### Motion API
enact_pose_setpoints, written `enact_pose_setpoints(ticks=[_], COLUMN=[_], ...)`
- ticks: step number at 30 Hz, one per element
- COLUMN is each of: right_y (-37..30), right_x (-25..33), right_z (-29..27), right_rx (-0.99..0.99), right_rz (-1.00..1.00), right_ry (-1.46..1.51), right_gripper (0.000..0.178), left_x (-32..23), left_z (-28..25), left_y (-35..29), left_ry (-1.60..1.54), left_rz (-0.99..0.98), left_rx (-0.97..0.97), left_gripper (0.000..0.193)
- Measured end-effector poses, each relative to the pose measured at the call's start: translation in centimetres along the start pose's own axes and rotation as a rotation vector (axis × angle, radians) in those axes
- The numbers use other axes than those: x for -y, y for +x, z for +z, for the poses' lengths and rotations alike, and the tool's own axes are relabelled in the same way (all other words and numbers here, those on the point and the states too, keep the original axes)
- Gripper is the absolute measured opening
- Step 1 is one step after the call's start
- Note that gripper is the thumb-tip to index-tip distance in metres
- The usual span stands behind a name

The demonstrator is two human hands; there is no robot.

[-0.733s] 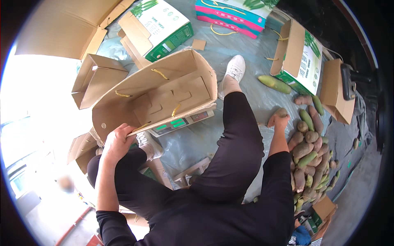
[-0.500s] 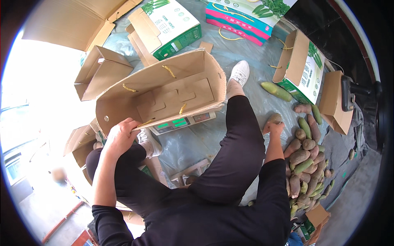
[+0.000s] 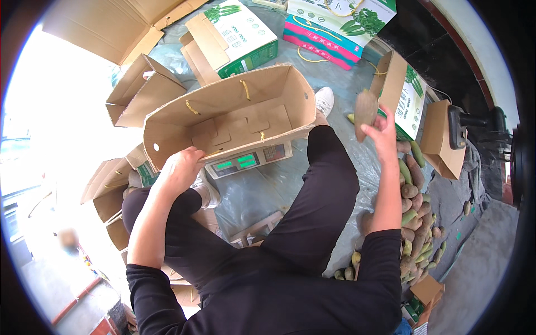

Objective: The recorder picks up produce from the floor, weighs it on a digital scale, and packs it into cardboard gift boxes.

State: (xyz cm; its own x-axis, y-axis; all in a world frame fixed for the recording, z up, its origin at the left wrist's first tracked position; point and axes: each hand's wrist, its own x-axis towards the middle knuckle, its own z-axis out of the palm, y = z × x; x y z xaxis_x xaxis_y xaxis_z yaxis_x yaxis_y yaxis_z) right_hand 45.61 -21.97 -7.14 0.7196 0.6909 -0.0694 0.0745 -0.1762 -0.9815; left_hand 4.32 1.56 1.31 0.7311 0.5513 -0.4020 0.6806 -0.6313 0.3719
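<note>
- Our left hand [image 3: 181, 171] grips the near rim of the brown carton [image 3: 223, 109].
- Our right hand [image 3: 384, 135] grasps a brown root vegetable [image 3: 365, 110], held up to the carton's right.
- Beneath the carton we see a scale [image 3: 237, 163], its green display lit.
- To the carton's right and nearer us, we see a heap of brown and green roots [image 3: 415, 223].

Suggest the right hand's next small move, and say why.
Probably bring the tuber left, over the carton: the right hand holds it to the carton's right, the left hand holds the near rim, and the top is open.
</note>
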Motion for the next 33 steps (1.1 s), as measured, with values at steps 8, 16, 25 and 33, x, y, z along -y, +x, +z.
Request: enact_pose_setpoints(ticks=[8, 16, 25, 33], right_y=[-0.1, -1.1, -3.4, 1.1], right_x=[16.0, 11.1, 8.1, 15.1], right_z=[12.5, 29.1, 35.7, 21.3], right_rx=[0.522, 0.734, 1.006, 0.96], right_rz=[-0.299, -0.406, -0.205, -0.355], right_ry=[-0.133, -0.718, -0.775, -0.136], right_gripper=[0.076, 0.055, 0.046, 0.036], left_x=[0.3, -0.3, -0.4, -0.2], left_z=[0.2, 0.5, 0.5, -0.1], left_y=[-0.2, 0.3, 0.1, -0.3], left_ry=[0.021, 0.06, -0.041, 0.036], left_rz=[0.045, 0.104, 0.05, 0.028], left_rx=[0.011, 0.005, -0.008, 0.021], left_gripper=[0.02, 0.019, 0.02, 0.022])
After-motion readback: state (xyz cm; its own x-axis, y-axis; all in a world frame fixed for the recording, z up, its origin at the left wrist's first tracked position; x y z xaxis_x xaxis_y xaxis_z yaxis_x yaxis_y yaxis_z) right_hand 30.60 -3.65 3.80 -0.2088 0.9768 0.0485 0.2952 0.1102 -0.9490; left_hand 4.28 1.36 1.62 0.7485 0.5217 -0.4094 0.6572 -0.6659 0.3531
